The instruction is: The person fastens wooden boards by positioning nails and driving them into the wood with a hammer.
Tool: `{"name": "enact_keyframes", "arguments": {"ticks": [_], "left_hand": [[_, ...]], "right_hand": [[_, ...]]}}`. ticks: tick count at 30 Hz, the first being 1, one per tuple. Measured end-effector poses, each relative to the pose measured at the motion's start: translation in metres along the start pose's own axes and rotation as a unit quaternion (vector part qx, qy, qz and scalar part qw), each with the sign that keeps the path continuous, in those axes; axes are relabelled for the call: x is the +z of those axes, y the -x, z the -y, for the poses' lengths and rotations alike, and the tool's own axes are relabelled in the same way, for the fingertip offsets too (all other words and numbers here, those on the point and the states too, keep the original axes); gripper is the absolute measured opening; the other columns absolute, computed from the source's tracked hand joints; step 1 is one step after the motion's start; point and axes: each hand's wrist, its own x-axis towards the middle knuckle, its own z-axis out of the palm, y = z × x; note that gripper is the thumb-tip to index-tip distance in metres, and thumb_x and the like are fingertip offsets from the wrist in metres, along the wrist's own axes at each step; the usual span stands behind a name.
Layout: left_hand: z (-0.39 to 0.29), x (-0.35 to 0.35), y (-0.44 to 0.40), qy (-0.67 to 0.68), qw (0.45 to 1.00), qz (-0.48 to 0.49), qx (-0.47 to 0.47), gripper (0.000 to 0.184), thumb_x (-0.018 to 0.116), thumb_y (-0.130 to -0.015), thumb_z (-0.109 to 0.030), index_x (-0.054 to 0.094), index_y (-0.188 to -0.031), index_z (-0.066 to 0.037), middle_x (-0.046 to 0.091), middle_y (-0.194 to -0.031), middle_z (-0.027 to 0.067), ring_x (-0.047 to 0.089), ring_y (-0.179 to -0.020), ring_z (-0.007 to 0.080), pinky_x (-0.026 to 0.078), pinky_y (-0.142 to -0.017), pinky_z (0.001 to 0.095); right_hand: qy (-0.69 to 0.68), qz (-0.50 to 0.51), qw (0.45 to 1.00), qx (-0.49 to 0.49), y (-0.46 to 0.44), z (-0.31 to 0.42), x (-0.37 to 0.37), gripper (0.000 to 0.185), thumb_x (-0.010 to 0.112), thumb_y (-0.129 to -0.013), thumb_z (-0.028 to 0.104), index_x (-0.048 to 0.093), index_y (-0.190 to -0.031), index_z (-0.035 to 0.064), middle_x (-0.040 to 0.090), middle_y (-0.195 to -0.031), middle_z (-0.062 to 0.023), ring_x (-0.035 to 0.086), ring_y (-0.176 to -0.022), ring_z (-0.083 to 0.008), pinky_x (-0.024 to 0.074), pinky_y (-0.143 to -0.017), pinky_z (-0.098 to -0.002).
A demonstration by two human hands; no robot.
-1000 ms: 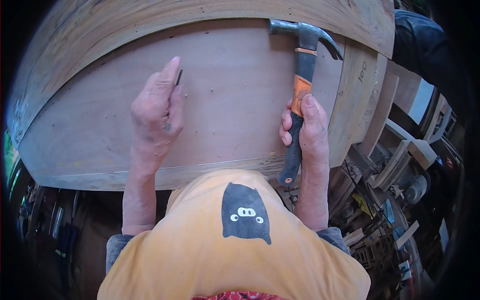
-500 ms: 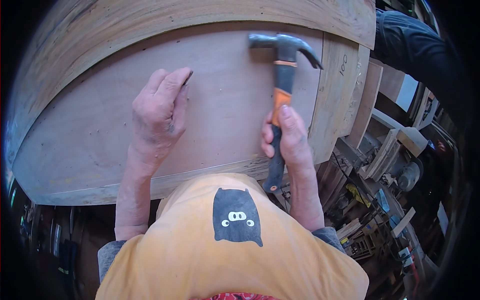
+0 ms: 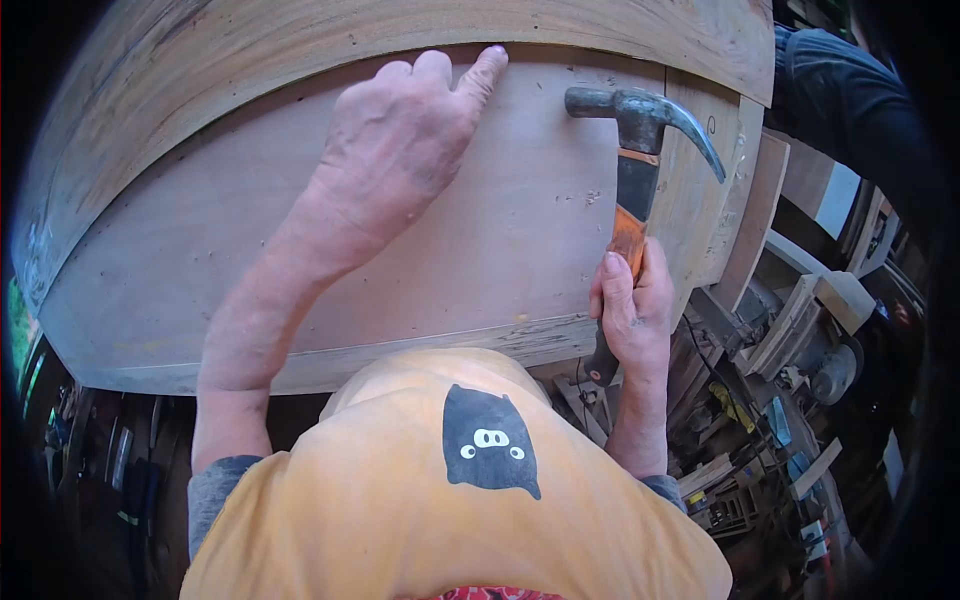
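My right hand (image 3: 638, 305) is wrapped round the orange and black handle of a claw hammer (image 3: 640, 120). Its steel head is uppermost, over the right end of a flat wooden panel (image 3: 450, 260), with the claw pointing right. My left hand (image 3: 405, 140) is back-up at the panel's far edge, left of the hammer. One digit reaches to the seam under the curved wooden board (image 3: 400, 28), while the other fingers are curled. Whatever those fingers may hold is hidden beneath the hand.
Small nail-like specks dot the panel. Pale boards (image 3: 705, 190) adjoin its right end. Wood offcuts (image 3: 790, 320), tools and cables clutter the area at right. Someone's dark-trousered leg (image 3: 850, 110) is at the upper right. Dark objects lie below the panel's left end.
My left hand has moved up and right to the far seam; the small dark piece seen in its fingers earlier is out of sight. The hammer and my right hand have shifted right and slightly down.
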Motion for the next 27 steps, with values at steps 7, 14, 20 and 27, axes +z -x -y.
{"name": "enact_keyframes", "arguments": {"ticks": [7,14,20,27], "left_hand": [[0.004,0.001,0.008,-0.048,0.999,0.005,0.021,0.053,0.061,-0.089,-0.004,0.06,-0.142,-0.008,0.06,-0.087,0.0086,0.064,-0.076,0.022,0.056,-0.064,0.0333],[-0.007,0.002,0.008,-0.02,1.0,0.0,0.011,0.054,0.062,-0.087,0.0,0.059,-0.14,-0.003,0.06,-0.088,0.01,0.065,-0.078,0.0229,0.057,-0.068,0.0345],[-0.007,0.006,0.014,-0.014,1.0,-0.014,-0.003,0.054,0.062,-0.085,0.0,0.06,-0.139,-0.002,0.061,-0.089,0.011,0.066,-0.08,0.025,0.056,-0.067,0.0365],[0.001,-0.014,0.046,0.08,0.996,0.007,-0.039,0.055,0.062,-0.082,0.002,0.063,-0.136,-0.005,0.06,-0.088,0.0108,0.064,-0.08,0.0278,0.054,-0.069,0.0391]], "right_hand": [[-0.115,0.008,0.992,0.044,0.002,-0.003,0.001,0.026,0.057,-0.106,0.027,0.053,-0.104,0.0019,0.056,-0.07,-0.0015,0.053,-0.052,-0.0082,0.0436,-0.049,-0.0245],[-0.27,0.009,0.96,0.073,-0.014,0.001,0.007,0.029,0.053,-0.107,0.032,0.051,-0.102,0.0026,0.054,-0.068,-0.0045,0.053,-0.05,-0.0109,0.0426,-0.047,-0.0252],[-0.333,0.04,0.94,0.067,-0.032,-0.004,0.016,0.025,0.054,-0.107,0.03,0.051,-0.102,0.005,0.052,-0.07,-0.0041,0.05,-0.048,-0.0116,0.0404,-0.044,-0.0244],[-0.056,0.15,0.985,0.063,-0.038,0.011,0.02,0.027,0.064,-0.102,0.029,0.053,-0.1,0.0035,0.057,-0.071,-0.003,0.056,-0.055,-0.0103,0.046,-0.05,-0.0268]]}}
